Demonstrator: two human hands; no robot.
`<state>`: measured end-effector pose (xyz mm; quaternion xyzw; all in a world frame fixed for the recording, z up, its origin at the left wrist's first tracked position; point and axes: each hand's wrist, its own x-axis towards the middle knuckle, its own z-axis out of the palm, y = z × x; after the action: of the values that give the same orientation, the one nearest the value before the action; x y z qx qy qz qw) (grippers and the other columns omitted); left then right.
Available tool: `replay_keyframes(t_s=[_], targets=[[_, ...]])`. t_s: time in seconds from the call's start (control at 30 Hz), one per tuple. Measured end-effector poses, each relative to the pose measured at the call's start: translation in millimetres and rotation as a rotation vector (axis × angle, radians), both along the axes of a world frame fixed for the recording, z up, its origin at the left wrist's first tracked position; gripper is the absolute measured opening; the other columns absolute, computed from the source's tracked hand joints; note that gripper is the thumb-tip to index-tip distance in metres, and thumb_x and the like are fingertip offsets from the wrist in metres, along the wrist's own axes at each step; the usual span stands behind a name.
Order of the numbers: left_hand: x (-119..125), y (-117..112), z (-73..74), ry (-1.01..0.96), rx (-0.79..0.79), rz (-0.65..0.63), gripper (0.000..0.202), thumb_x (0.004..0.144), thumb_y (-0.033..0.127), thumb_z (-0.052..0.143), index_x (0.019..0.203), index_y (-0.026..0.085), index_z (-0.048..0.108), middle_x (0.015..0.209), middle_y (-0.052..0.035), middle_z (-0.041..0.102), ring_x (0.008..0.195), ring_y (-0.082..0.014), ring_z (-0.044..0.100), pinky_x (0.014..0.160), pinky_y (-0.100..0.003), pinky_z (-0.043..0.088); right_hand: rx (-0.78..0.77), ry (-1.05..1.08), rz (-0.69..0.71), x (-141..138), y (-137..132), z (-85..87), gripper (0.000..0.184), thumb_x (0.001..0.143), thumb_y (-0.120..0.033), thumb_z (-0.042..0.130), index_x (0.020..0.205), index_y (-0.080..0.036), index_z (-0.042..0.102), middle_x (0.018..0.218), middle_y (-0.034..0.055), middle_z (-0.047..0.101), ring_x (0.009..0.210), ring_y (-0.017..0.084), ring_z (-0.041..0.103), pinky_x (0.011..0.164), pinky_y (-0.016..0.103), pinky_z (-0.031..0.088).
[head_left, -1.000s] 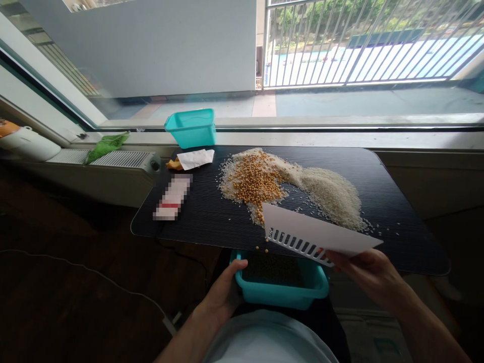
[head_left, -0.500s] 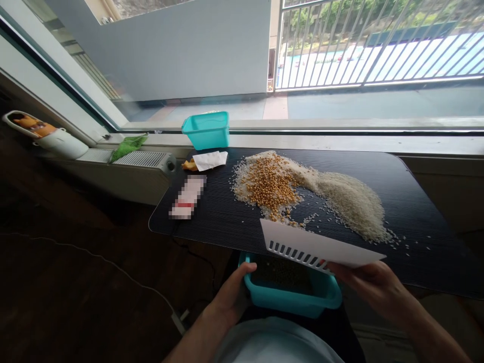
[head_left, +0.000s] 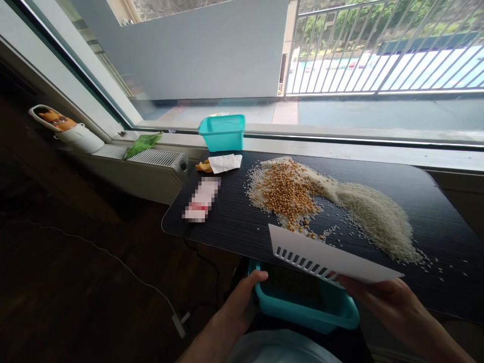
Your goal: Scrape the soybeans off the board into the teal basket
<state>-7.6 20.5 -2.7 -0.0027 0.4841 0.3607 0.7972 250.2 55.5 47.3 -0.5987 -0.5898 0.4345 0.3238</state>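
With its thumb over the rim, my left hand (head_left: pixel 245 292) grips the left end of a teal plastic bin (head_left: pixel 302 313) below the table's front edge. Dark contents, hard to make out, lie inside the bin. My right hand (head_left: pixel 385 297) is closed on a thin white sheet with a row of slots (head_left: pixel 325 254), held tilted above the bin at the table edge. Beyond the sheet, yellow soybeans (head_left: pixel 289 191) lie on white rice (head_left: pixel 378 217) heaped across the black table (head_left: pixel 234 212). Some of the right fingers are hidden under the sheet.
A second teal bin (head_left: pixel 225 133) stands at the table's back left. In front of it lie a white paper (head_left: pixel 226 163) and a blurred pink-and-white packet (head_left: pixel 202 200). A radiator (head_left: pixel 157 158) with a green cloth (head_left: pixel 142 144) adjoins the left side. Windows run along the back.
The whole view has shifted slightly, so the table and hands appear farther right and a little lower. Both hands keep the same holds, with the sheet still over the bin.
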Motion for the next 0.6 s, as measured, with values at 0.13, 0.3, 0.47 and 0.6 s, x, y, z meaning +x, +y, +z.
replay_keyframes(t_s=[0.13, 0.3, 0.47, 0.6], targets=[[-1, 1, -3.3, -0.004, 0.012, 0.004, 0.033, 0.076, 0.029, 0.063, 0.103, 0.011, 0.066, 0.09, -0.01, 0.074, 0.094, -0.0259, 0.067, 0.075, -0.031, 0.05, 0.014, -0.009, -0.061, -6, 0, 2.1, 0.036, 0.064, -0.06, 0.076, 0.079, -0.029, 0.082, 0.071, 0.0022, 0.078, 0.079, 0.032, 0.075, 0.079, 0.04, 0.062], [-2, -1, -7.0, -0.021, 0.035, 0.005, 0.036, 0.072, 0.03, 0.067, 0.103, 0.012, 0.067, 0.098, -0.0107, 0.074, 0.096, -0.0269, 0.066, 0.075, -0.032, 0.05, 0.026, -0.064, 0.052, -7, 5, 4.1, 0.033, 0.064, -0.06, 0.075, 0.072, -0.029, 0.082, 0.072, 0.0025, 0.078, 0.081, 0.033, 0.075, 0.08, 0.04, 0.062], [-2, -1, -14.6, -0.044, 0.051, 0.02, 0.032, 0.073, 0.031, 0.068, 0.099, 0.012, 0.068, 0.095, -0.0102, 0.074, 0.093, -0.0256, 0.066, 0.076, -0.031, 0.048, -0.016, -0.019, -0.033, -7, 1, 0.9, 0.033, 0.064, -0.061, 0.075, 0.075, -0.031, 0.082, 0.072, 0.0021, 0.078, 0.084, 0.034, 0.075, 0.085, 0.042, 0.06], [-2, 0, -14.1, -0.072, 0.051, 0.007, 0.036, 0.073, 0.03, 0.068, 0.104, 0.011, 0.068, 0.096, -0.0098, 0.074, 0.088, -0.0239, 0.066, 0.078, -0.031, 0.048, -0.084, -0.014, 0.049, 6, 5, -8.2, 0.025, 0.063, -0.053, 0.079, 0.075, -0.031, 0.082, 0.076, 0.0028, 0.078, 0.085, 0.035, 0.075, 0.085, 0.042, 0.059]])
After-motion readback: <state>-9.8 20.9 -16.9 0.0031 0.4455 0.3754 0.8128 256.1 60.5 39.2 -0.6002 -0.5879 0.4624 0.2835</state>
